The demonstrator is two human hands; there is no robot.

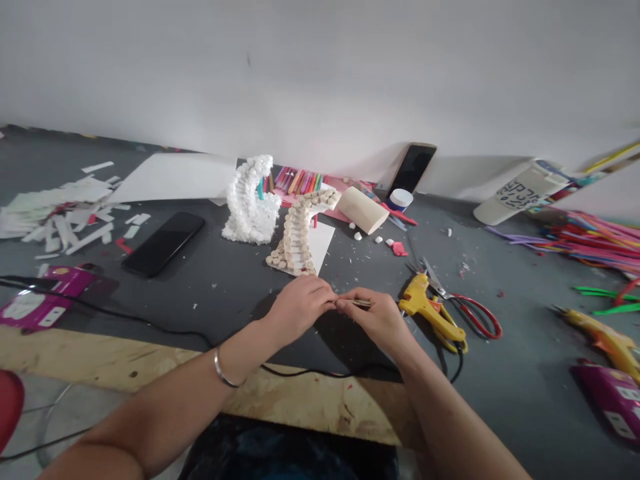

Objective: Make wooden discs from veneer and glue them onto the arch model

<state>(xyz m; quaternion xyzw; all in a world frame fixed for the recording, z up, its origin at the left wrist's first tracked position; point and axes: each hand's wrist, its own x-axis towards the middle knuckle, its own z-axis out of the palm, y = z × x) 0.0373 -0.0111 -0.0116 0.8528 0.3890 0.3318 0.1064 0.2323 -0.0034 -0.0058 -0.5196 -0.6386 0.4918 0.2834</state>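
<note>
My left hand (pixel 304 305) and my right hand (pixel 375 317) meet fingertip to fingertip above the table's front part. Both are closed in a pinch on a thin beige strip (pixel 361 303); its left end is hidden by the fingers. Just beyond them stands a curved model (pixel 299 237) covered in small beige rolled coils, on a white card base. Left of it is a similar curved model (pixel 251 203) covered in white tufts. A yellow hot glue gun (pixel 431 308) lies right of my right hand, with red-handled scissors (pixel 473 310) against it.
A black phone (pixel 164 245) lies at left near white paper strips (pixel 65 213). Markers (pixel 300 181), a cardboard tube (pixel 363 209) and a propped phone (pixel 413 168) are at the back. Pipe cleaners (pixel 590 237) and another glue gun (pixel 603 337) lie right. A black cable (pixel 150 325) crosses the front.
</note>
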